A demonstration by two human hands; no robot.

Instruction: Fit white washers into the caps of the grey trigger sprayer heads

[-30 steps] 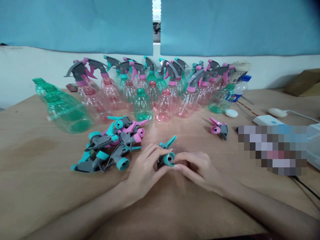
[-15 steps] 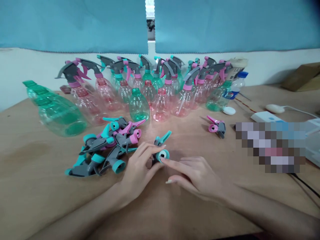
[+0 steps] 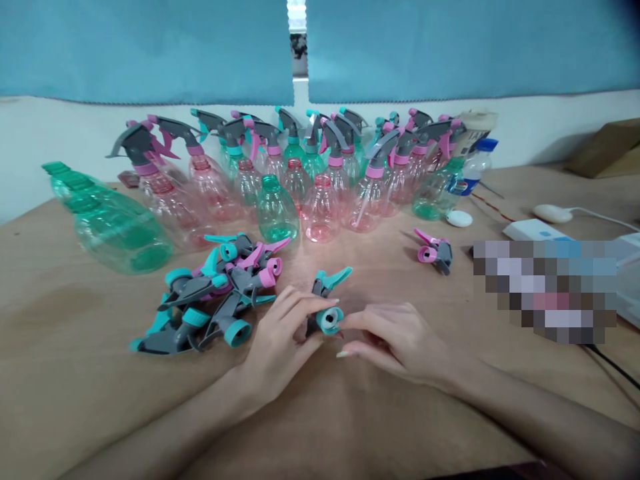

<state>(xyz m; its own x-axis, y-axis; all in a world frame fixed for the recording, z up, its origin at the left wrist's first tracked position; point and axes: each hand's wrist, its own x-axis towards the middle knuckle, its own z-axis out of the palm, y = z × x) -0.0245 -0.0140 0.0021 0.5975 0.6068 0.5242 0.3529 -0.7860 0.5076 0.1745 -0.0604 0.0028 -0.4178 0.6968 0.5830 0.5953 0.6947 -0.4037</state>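
Note:
My left hand (image 3: 280, 337) is closed round a grey and teal trigger spray head (image 3: 330, 321), whose round teal collar opening with a white inside is turned up toward me. The teal trigger sticks out beyond the fingers, and part of the grey body is hidden. From the other side, my right hand (image 3: 403, 340) touches the collar's rim with its index fingertip. Its thumb is stretched out below, apart from the collar. Left of my left hand lies a pile of loose spray heads (image 3: 215, 293), grey with teal or pink parts.
Across the back stand several pink bottles (image 3: 321, 213) and green bottles (image 3: 277, 217), many with spray heads on. Green bottles (image 3: 125, 227) lean at the left. A pink and grey spray head (image 3: 435, 253) lies to the right, near a white oval object (image 3: 459, 218) and a blurred patch.
The spray head in my left hand has tilted and shifted slightly right. My right index fingertip has moved from the collar's lower left to its right edge.

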